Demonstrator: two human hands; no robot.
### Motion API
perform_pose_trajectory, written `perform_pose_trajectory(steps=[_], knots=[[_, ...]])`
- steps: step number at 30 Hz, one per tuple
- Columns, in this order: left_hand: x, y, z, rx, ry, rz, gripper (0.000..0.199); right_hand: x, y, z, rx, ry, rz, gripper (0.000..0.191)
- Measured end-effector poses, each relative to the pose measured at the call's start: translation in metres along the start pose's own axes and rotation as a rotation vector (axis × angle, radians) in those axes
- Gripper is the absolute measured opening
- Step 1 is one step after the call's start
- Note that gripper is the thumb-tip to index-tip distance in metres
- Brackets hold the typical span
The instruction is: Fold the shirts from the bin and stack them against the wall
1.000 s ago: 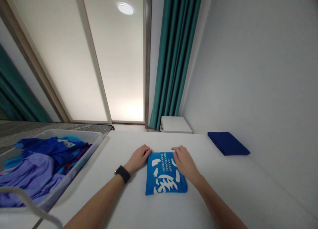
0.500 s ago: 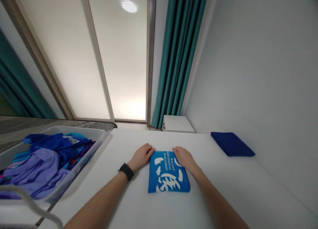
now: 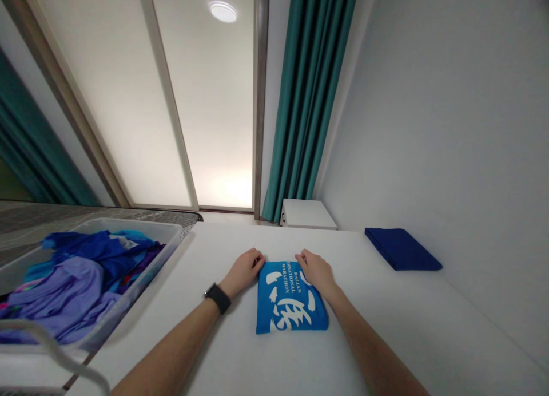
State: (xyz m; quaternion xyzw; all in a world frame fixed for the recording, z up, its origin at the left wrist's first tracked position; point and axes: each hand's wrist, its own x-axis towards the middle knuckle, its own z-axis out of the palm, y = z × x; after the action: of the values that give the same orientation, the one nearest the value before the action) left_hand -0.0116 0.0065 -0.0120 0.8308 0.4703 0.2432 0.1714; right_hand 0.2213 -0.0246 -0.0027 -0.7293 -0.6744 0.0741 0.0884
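Note:
A blue folded cloth (image 3: 291, 304) with white lettering and brush-like marks lies flat on the white table (image 3: 227, 350) in front of me. At its far left corner is my left hand (image 3: 244, 270), fingers curled together on the edge; a dark watch is on that wrist. My right hand (image 3: 316, 270) grips the far right corner, its fingers bent over the fabric. Farther right, a dark blue folded cloth (image 3: 402, 249) rests near the wall, touched by neither hand.
On the left stands a clear plastic bin (image 3: 171, 236) with a heap of blue, purple and red clothes (image 3: 77, 287). A pale curved bar (image 3: 55, 350) crosses the lower left corner. Beyond the table are a small white cabinet (image 3: 306, 214) and a green curtain (image 3: 311, 98).
My right hand has shifted very slightly left along the far edge of the blue cloth. My left hand has hardly moved.

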Motion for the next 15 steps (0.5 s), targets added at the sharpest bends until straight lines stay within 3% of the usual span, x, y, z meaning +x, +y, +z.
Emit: perform_pose_trajectory(steps=[5,10,15], knots=[[-0.016,0.035,-0.009,0.212,0.083,0.080,0.028,0.001,-0.001,0.003,0.041,0.036,0.019,0.032],[-0.041,0.068,0.019,0.331,-0.004,0.274,0.056,0.002,-0.002,0.005,0.068,0.053,0.026,0.033],[-0.050,0.067,0.039,0.379,-0.023,0.299,0.064,0.002,0.003,0.003,0.054,0.123,-0.075,0.035]])
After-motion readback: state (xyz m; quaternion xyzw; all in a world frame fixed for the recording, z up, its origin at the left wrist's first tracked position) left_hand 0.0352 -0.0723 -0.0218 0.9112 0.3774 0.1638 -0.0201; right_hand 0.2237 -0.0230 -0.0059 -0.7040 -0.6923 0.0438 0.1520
